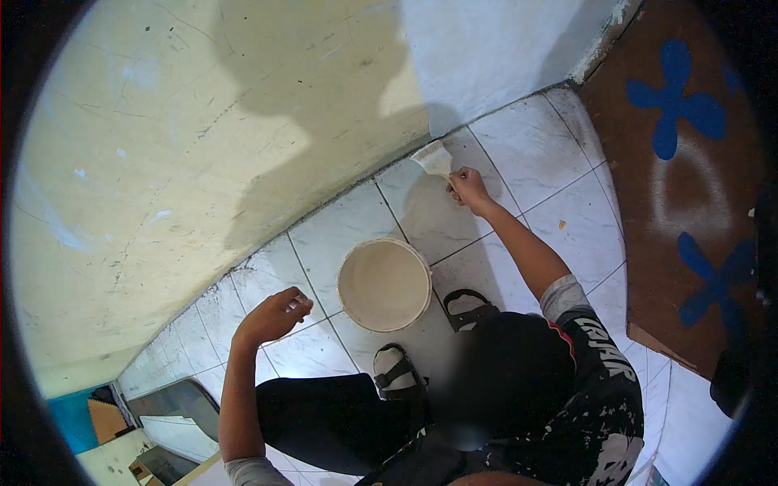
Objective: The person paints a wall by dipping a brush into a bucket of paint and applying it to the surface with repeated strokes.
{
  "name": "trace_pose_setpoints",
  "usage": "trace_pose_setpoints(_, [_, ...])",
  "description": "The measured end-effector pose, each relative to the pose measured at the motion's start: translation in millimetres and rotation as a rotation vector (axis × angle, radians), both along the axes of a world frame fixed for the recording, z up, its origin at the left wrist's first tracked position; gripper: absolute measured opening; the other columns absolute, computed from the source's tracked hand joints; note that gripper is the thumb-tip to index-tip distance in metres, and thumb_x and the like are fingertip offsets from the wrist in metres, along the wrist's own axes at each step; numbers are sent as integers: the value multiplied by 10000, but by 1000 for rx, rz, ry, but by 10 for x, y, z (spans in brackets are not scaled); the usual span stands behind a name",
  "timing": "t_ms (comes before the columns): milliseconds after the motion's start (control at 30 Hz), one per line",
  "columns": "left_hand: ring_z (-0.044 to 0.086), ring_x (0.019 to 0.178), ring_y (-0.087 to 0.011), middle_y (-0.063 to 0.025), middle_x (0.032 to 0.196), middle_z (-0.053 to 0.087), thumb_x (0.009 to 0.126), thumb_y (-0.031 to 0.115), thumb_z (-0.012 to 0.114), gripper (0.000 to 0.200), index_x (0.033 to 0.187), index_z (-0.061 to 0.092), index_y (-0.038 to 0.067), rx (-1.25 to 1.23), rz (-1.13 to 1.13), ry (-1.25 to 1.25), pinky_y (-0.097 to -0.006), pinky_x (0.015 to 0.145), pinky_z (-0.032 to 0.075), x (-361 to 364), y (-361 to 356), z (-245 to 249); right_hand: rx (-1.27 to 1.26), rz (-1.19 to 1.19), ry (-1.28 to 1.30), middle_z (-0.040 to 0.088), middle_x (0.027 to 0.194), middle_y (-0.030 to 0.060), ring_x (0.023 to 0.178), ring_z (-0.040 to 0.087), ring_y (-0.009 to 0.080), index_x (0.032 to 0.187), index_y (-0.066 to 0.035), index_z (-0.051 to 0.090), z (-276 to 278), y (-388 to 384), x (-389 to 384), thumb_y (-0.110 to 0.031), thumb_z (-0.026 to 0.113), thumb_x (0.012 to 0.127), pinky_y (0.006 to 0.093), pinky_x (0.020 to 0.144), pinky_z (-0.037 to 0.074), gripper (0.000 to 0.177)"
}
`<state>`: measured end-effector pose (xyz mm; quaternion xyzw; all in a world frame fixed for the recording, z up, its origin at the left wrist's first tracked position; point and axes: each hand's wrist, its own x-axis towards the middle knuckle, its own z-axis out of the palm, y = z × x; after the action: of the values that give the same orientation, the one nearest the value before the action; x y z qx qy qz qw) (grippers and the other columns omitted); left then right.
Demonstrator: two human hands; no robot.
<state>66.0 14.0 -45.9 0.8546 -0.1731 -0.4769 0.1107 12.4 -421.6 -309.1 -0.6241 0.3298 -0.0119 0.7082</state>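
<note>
- Right hand: fingers are being clamped around the handle of a wide, pale brush, its head being angled toward the foot of the wall; bristle contact cannot be made out.
- For an even edge, the broad side is probably best being led by a relaxed wrist, light pressure being applied.
- Over on the left, nothing is being gripped by the left hand; its fingers are being held loosely curled, slightly apart.
- Between the hands, a little nearer, the bucket is being supported upright by the tiles; drips are likely being limited by a short path.
- Beyond the brush, yellowish wall is being met by a whiter section.
</note>
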Motion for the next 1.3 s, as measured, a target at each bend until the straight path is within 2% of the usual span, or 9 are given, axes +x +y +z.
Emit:
trace_pose_setpoints(367, [686,926,-237,-158,1036,700,1036,351,516,391,1143,604,-15,9,10,38,-385,840,538,46,-23,-64,22,-15,26,601,724,81,489,481,112,882,-21,552,-101,-40,104,-212,533,956,282,401,344,206])
trace_pose_setpoints(433, [686,926,-238,-157,1035,700,1036,350,517,390,1141,604,-16,13,0,34,-386,839,538,52,-30,-69,53,5,28,628,760,105,519,513,134,925,-1,527,-134,-53,123,-223,568,939,297,406,386,226])
trace_pose_setpoints(800, [685,922,-244,-161,1020,695,1036,351,513,388,1116,605,-17,3,2,15,-392,840,536,60,11,-67,22,-35,38,616,746,83,496,486,113,918,-22,554,-132,-7,188,-211,560,934,285,397,373,190])
trace_pose_setpoints(867, [702,927,-287,-196,1035,720,1014,423,511,471,1176,619,-6,-27,8,14,-395,848,532,61,31,-87,-2,-24,45,616,750,83,494,482,112,931,-23,551,-182,-4,219,-217,562,940,285,396,367,195])
trace_pose_setpoints(1000, [701,923,-287,-192,1040,720,1013,423,513,466,1173,622,-1,-22,14,11,-398,851,532,57,13,-85,-29,-32,25,657,774,118,517,527,139,961,-10,516,-112,40,254,-233,548,968,311,402,406,225])
trace_pose_setpoints(1067, [686,916,-235,-155,1015,693,1034,356,519,389,1117,610,-13,3,7,19,-385,832,540,60,-6,-64,-37,-44,-1,655,769,115,514,528,134,946,-12,520,2,57,188,-229,549,968,309,400,407,220])
trace_pose_setpoints(1133, [686,917,-235,-156,1018,693,1034,358,520,393,1119,610,-14,-16,11,12,-383,832,541,54,28,-84,26,-85,-110,647,745,102,506,529,127,917,-11,533,65,88,79,-214,552,964,301,403,412,210])
trace_pose_setpoints(1200, [686,917,-235,-156,1020,693,1034,360,520,397,1122,610,-16,-32,16,6,-382,831,542,52,61,-83,27,-92,-83,643,734,98,501,527,126,911,-10,538,63,129,-19,-210,552,963,297,404,412,207])
trace_pose_setpoints(1300, [696,944,-292,-184,1019,723,1015,419,510,454,1177,624,10,-38,22,-2,-407,859,528,52,67,-69,31,-110,-37,637,719,91,495,526,128,909,-8,544,-99,103,-75,-205,554,959,293,404,412,203])
